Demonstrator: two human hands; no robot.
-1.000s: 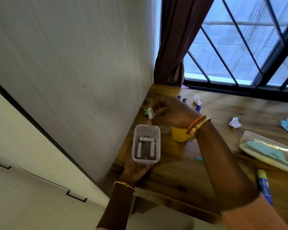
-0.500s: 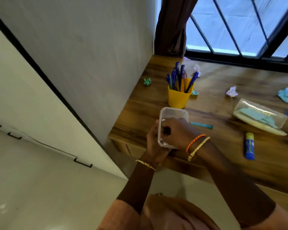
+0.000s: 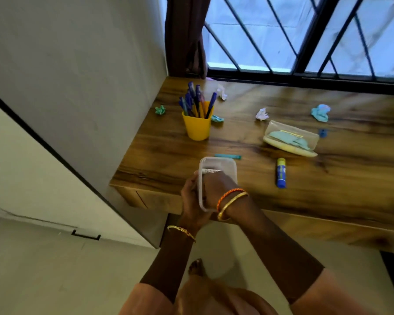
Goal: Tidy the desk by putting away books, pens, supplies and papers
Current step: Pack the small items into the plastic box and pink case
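The right hand (image 3: 216,189) has come down into the tub (image 3: 218,169), fingers hidden, while the left hand (image 3: 192,201) grips its light, slippery nine-o'clock wall.

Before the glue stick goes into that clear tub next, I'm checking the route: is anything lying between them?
Nothing visible does: bare desk separates the glue stick from the clear tub; the teal marker lies farther back.

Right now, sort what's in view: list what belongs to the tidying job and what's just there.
Part of the job:
- clear plastic box, gripped by left hand, right hand inside
- yellow pen cup
- glue stick
- teal pen
- crumpled papers
- lidded case

Just there:
- curtain
- window grille
- desk
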